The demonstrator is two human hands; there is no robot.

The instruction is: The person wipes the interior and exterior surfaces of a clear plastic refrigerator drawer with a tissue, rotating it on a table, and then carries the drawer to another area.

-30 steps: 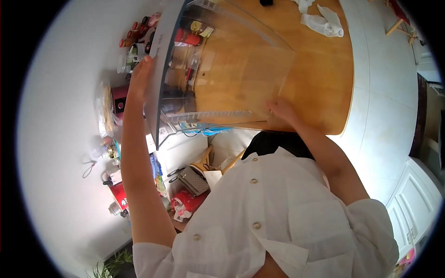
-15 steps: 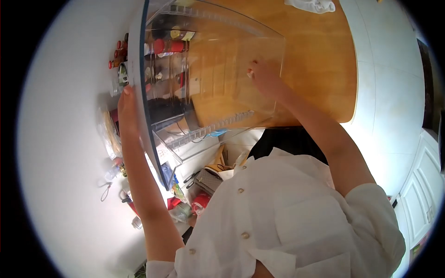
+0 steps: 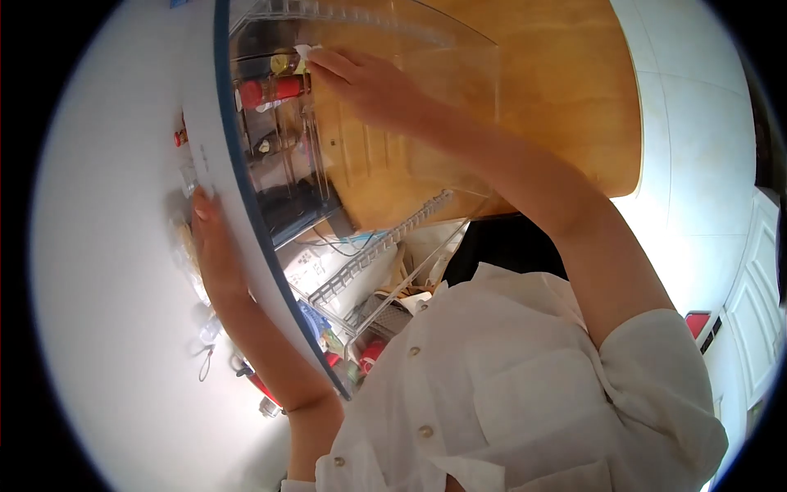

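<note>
Clear drawer [image 3: 382, 246] tipped on edge, top end cut off by frame. Left hand [image 3: 215, 242] laid along outer face of drawer's front panel [image 3: 215, 152]; finger grip partly hidden, whether clamped cannot be told. White wad [image 3: 303, 51] pinched in right hand [image 3: 352, 78] at far end of drawer; wad mostly covered by fingers, material unclear. Red bottle [image 3: 287, 87] seen through drawer's clear wall, blurred, label unreadable. Table [image 3: 566, 98] right of drawer, partly covered by right arm. Patterned bag [image 3: 385, 318] below drawer, partly blocked by shirt.
</note>
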